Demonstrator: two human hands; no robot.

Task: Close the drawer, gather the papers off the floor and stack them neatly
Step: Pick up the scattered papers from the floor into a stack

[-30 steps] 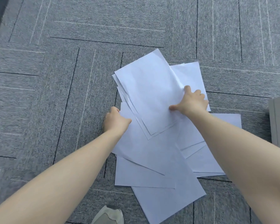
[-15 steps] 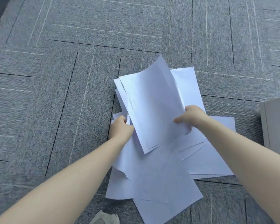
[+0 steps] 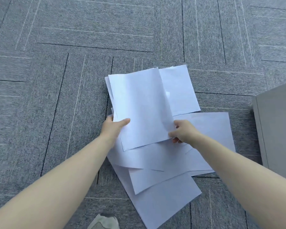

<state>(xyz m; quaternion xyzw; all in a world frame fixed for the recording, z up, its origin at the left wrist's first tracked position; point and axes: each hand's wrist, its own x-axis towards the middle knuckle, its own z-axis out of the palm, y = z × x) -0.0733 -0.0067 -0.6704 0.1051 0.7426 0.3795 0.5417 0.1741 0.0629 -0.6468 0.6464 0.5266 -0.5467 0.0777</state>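
A bundle of several white sheets (image 3: pixel 142 106) is raised a little above the carpet, held at its near edge from both sides. My left hand (image 3: pixel 113 128) grips its lower left corner, thumb on top. My right hand (image 3: pixel 182 132) pinches its lower right corner. Beneath the bundle, more loose white papers (image 3: pixel 163 192) lie fanned out on the floor, overlapping at different angles. One sheet (image 3: pixel 178 90) lies flat at the far right of the pile. The drawer's front is not in view.
A grey cabinet (image 3: pixel 277 128) stands at the right edge, close to the papers. Grey carpet tiles (image 3: pixel 56 80) cover the floor all round. The tip of a pale shoe (image 3: pixel 104 223) shows at the bottom edge.
My left hand moved from the loose sheets on the floor to the bundle's left corner. The bundle has been lifted and turned squarer; my right hand slid down to its near right corner.
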